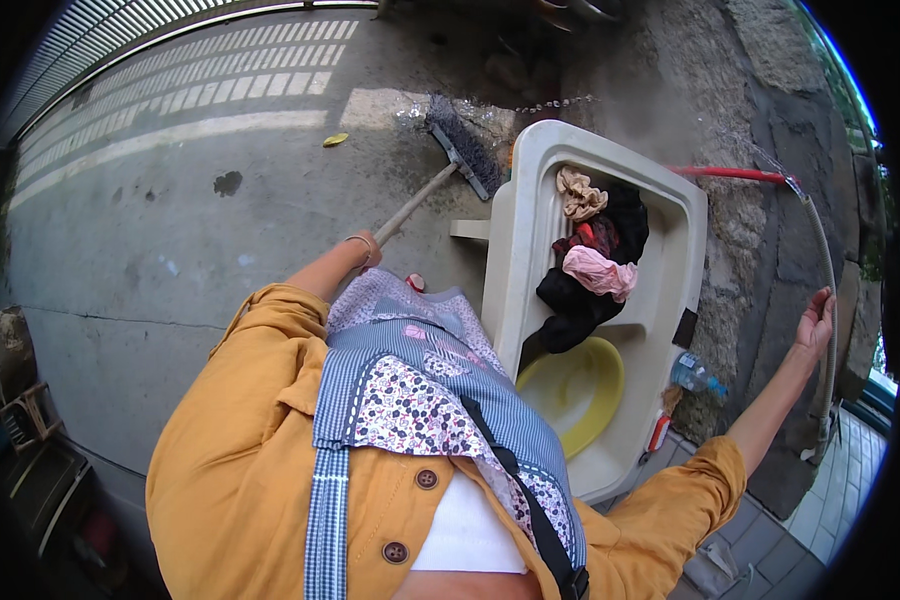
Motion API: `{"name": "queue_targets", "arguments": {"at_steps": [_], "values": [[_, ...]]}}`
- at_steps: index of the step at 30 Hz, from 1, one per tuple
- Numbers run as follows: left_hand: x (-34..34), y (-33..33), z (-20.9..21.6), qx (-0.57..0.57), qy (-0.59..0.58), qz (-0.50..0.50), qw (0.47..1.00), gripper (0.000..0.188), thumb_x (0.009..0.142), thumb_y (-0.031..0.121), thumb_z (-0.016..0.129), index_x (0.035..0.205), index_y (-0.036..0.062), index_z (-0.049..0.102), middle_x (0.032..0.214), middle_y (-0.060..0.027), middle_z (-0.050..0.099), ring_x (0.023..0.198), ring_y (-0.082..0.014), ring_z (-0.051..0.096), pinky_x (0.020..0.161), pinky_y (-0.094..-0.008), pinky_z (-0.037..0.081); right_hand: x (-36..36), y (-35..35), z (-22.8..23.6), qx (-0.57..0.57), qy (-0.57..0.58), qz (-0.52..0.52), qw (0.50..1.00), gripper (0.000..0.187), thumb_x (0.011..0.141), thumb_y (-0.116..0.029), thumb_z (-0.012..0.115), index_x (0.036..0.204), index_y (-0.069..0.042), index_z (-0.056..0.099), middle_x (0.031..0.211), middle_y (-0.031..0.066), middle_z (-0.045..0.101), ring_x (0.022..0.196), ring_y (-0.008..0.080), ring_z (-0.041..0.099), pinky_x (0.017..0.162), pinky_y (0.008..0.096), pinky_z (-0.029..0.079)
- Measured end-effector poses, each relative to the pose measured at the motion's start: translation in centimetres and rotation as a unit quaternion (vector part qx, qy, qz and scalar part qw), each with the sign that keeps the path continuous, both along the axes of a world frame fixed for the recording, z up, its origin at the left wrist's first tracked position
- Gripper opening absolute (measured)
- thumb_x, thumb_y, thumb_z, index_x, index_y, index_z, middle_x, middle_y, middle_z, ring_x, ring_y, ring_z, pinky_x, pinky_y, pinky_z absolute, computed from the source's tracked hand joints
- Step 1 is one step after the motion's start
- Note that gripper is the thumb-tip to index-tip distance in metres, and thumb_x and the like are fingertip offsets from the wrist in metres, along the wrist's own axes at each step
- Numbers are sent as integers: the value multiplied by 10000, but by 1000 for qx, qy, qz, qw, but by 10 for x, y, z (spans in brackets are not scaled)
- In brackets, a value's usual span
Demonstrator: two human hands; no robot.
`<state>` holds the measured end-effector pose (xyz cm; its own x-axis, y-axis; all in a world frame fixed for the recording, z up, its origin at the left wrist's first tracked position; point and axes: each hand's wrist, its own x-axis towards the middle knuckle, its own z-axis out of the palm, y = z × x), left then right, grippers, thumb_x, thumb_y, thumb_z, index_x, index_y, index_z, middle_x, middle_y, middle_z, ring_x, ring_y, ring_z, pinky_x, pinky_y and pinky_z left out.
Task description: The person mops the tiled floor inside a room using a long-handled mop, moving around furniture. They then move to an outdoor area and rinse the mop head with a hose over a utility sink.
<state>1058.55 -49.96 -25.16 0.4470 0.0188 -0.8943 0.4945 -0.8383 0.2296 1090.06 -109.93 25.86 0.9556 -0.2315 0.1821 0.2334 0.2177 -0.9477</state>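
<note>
My left hand (365, 248) grips the wooden handle of a push broom (460, 155), whose dark bristle head rests on the wet concrete by the cream washing sink (530, 200). Out to the right, my right hand (816, 322) reaches a grey hose (828, 260) that runs down the stone wall; its fingers curl against the hose. In the sink lies a heap of clothes (595, 262), black, pink, red and tan. A yellow basin (578, 388) sits in the sink's near end.
A red pipe (730, 174) crosses the stone wall above the sink. A clear plastic bottle (695, 376) lies beside the sink's right edge. A yellow leaf (335, 139) lies on the concrete yard. Crates and clutter (20, 400) stand at the left.
</note>
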Motion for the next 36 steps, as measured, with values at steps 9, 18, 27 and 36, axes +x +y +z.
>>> {"name": "queue_targets", "arguments": {"at_steps": [9, 18, 27, 36], "values": [[9, 20, 52, -203, 11, 153, 967, 79, 622, 54, 534, 581, -7, 562, 549, -104, 551, 465, -190, 535, 445, -297, 440, -7, 9, 2, -5, -1, -5, 1000, 113, 772, -12, 517, 857, 62, 518, 848, 153, 550, 800, 209, 547, 733, 274, 493], [31, 9, 115, -501, 190, 502, 679, 254, 727, 28, 468, 510, 96, 357, 454, 43, 368, 364, -24, 366, 323, -165, 321, -3, 3, 3, 0, -15, -9, 1000, 111, 772, -2, 513, 859, 66, 513, 846, 159, 548, 802, 212, 545, 736, 278, 493], [15, -9, 99, -699, 345, 555, 291, 302, 792, 67, 416, 506, 103, 326, 430, 64, 329, 337, -20, 314, 290, -151, 312, 7, -6, 0, 0, -14, -15, 1000, 119, 776, -8, 508, 869, 66, 509, 857, 157, 547, 811, 217, 546, 743, 287, 492], [9, -4, 19, -570, 300, 599, 476, 280, 793, 123, 450, 526, 105, 366, 425, 58, 365, 332, -33, 338, 303, -161, 323, 5, -3, 2, -6, -2, -18, 1000, 114, 783, -26, 502, 861, 57, 507, 865, 156, 544, 808, 225, 548, 735, 294, 497]]}}
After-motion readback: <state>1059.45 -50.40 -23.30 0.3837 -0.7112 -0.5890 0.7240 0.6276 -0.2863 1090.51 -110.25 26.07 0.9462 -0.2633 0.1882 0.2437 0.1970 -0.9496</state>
